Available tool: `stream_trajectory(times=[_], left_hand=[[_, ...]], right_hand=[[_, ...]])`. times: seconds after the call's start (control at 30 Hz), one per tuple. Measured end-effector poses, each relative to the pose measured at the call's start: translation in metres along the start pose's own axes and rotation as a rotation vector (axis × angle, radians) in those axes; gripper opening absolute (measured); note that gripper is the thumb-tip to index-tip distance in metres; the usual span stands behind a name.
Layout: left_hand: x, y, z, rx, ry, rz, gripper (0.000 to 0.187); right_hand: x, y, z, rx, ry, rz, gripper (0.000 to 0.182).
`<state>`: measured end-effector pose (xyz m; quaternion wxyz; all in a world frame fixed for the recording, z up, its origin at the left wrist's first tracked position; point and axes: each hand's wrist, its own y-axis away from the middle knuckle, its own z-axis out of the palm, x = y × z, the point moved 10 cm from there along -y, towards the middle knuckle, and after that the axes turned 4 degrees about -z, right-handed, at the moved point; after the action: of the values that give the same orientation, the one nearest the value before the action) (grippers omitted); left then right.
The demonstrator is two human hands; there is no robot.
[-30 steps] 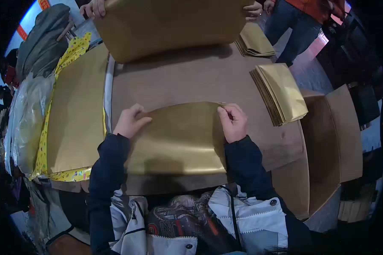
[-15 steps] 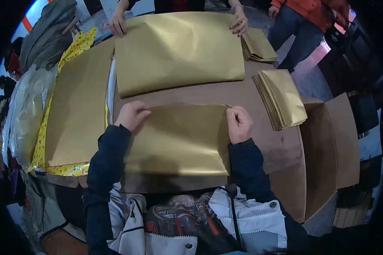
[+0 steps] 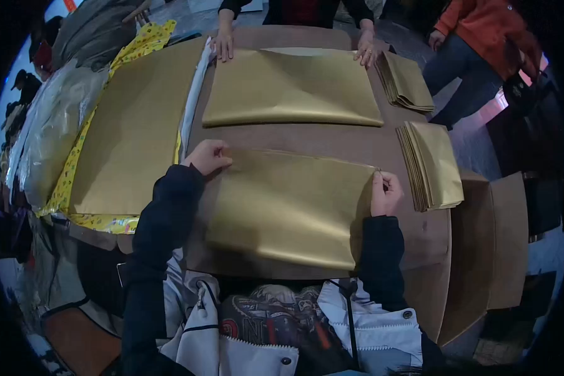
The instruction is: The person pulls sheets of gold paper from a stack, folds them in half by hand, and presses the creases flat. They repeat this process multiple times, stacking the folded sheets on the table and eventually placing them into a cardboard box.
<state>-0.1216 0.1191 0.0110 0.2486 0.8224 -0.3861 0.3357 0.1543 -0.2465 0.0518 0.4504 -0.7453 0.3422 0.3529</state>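
A folded sheet of gold paper [image 3: 288, 207] lies in front of me, its fold toward my body. My left hand [image 3: 208, 156] pinches its far left corner, and my right hand [image 3: 386, 193] pinches the far right corner. The far edges of the layers lie close together between my hands. Across the table, a second folded gold sheet [image 3: 294, 88] rests under a co-worker's two hands [image 3: 365, 50], one at each far corner.
At left is a tall flat stack of gold sheets [image 3: 131, 125] on yellow patterned wrapping [image 3: 62, 182]. Two folded gold bundles [image 3: 432, 166] sit along the table's right side. Beside it stands an open cardboard box [image 3: 476, 263]. Another person [image 3: 482, 50] stands at back right.
My hands and the gold sheet have shifted right in view, the right side now lower. The co-worker's sheet has been folded down shorter toward them. My view has also shifted.
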Motion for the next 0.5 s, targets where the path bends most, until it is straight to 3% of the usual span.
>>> stream_trajectory(times=[0.1,0.2,0.27,0.37,0.5], left_hand=[[-0.003,0.004,0.004,0.037,0.253,-0.096,0.045],[0.007,0.003,0.007,0.114,0.4,0.043,0.04],[0.036,0.012,-0.003,0.129,0.136,-0.002,0.04],[0.033,0.003,-0.001,0.105,-0.048,0.062,0.032],[0.032,-0.008,0.004,0.057,-0.086,0.041,0.031]], right_hand=[[0.017,-0.005,0.01,-0.025,0.038,0.006,0.011],[0.006,-0.004,0.01,-0.055,0.116,0.074,0.015],[0.01,-0.005,0.011,-0.068,0.166,0.082,0.016],[0.021,-0.004,0.012,-0.043,0.128,0.041,0.014],[0.032,-0.003,0.013,-0.046,0.09,0.042,0.013]])
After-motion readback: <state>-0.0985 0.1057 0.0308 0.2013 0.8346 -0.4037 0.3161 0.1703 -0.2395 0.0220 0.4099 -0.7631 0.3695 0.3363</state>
